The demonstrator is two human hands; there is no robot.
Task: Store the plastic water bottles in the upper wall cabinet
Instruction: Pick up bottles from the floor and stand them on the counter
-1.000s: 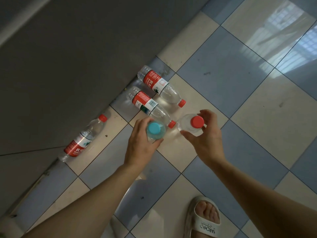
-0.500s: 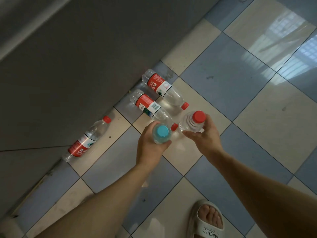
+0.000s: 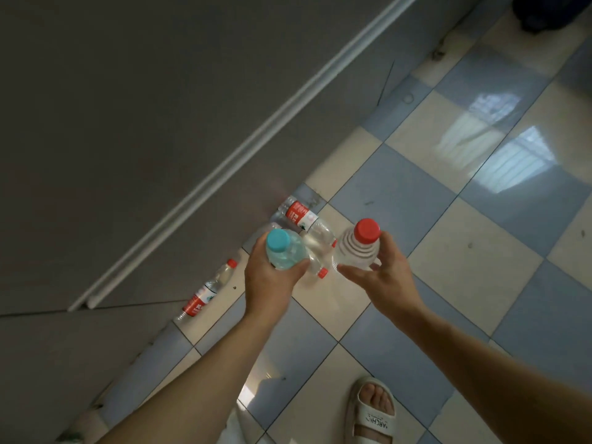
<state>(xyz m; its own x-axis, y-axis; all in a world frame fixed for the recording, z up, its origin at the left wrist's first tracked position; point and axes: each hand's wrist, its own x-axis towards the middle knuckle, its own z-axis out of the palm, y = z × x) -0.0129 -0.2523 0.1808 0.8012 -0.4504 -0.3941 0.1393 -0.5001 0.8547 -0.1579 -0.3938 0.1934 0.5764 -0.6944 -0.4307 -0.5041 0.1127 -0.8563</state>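
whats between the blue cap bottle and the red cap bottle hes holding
In the head view, a gap separates the blue-capped bottle from the red-capped bottle. Through it shows a bottle lying on the floor, its small red cap toward the person.

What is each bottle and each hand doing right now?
blue-capped bottle: upright, capped, held off the floor.
red-capped bottle: upright, capped, held.
left hand: grips the blue-capped bottle.
right hand: holds the red-capped bottle.
three red-labelled bottles: lying on the floor, capped.
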